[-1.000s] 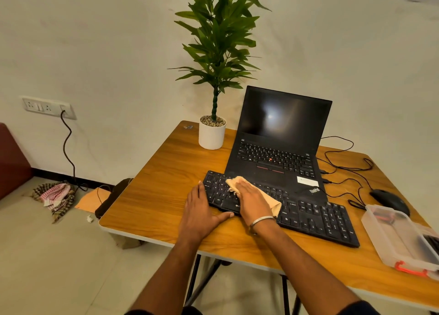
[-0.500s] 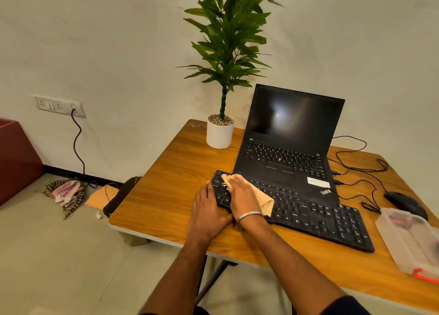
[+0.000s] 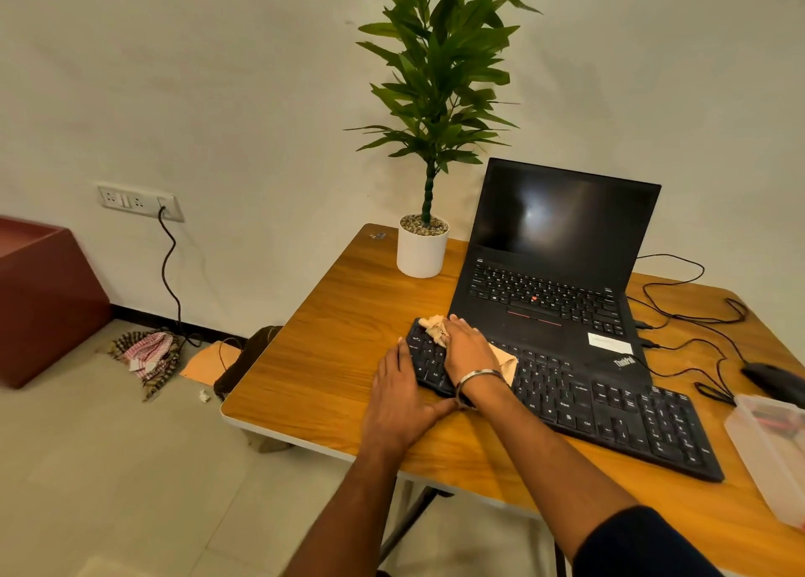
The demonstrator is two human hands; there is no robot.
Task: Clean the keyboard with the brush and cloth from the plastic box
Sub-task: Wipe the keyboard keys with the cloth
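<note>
Right hand [image 3: 468,350] presses beige cloth [image 3: 505,361] on flat black keyboard [image 3: 588,406]; left hand [image 3: 398,398], fingers flat, braces it. Cloth may snag keycaps.

Bare table [image 3: 331,359] lies left of the keyboard [image 3: 610,411] (laptop [image 3: 557,280] crowds behind).

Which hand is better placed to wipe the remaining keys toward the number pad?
The right hand. It already presses the cloth flat on the keyboard at its left end, with the unwiped keys on its side. The left hand braces the keyboard's left edge.
</note>
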